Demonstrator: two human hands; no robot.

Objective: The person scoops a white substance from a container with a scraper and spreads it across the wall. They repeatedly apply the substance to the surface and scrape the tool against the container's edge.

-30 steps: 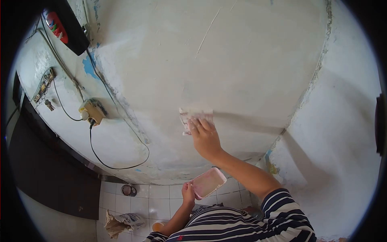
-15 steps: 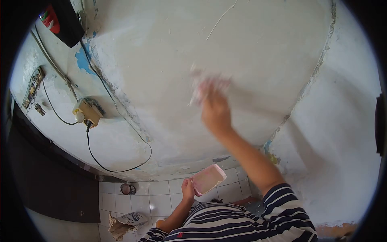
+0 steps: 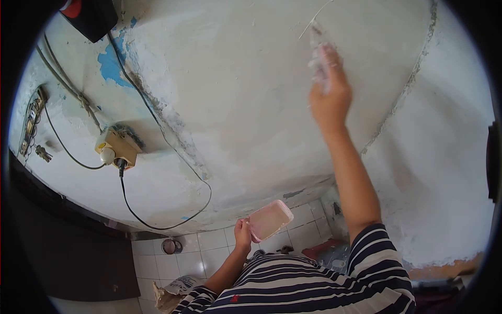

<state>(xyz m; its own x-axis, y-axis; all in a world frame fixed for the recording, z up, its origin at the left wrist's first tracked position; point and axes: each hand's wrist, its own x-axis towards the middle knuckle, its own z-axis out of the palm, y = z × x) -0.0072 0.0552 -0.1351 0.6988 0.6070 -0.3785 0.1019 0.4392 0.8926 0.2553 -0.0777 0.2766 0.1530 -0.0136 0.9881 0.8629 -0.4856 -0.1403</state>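
One pale wall [image 3: 235, 99] fills most of the view, with a strip of tiled floor [image 3: 192, 264] below, toward seven o'clock. A shallow pinkish tray [image 3: 286, 209] sits just off six o'clock from the centre, its long axis running roughly from eight to two; the left hand [image 3: 242, 234] grips its eight-o'clock end, fingers closed on the edge. At one o'clock a flat, blurred spreader [image 3: 319, 60] is grasped in the fingers of the right hand [image 3: 333, 102], its length running from about half past five to half past eleven. A thin streak [image 3: 315, 19] on the wall lies at eleven o'clock from those right fingers, slanting from seven to one, by the spreader's upper end. The right hand is nearer it; whether spreader and wall touch, I cannot tell.
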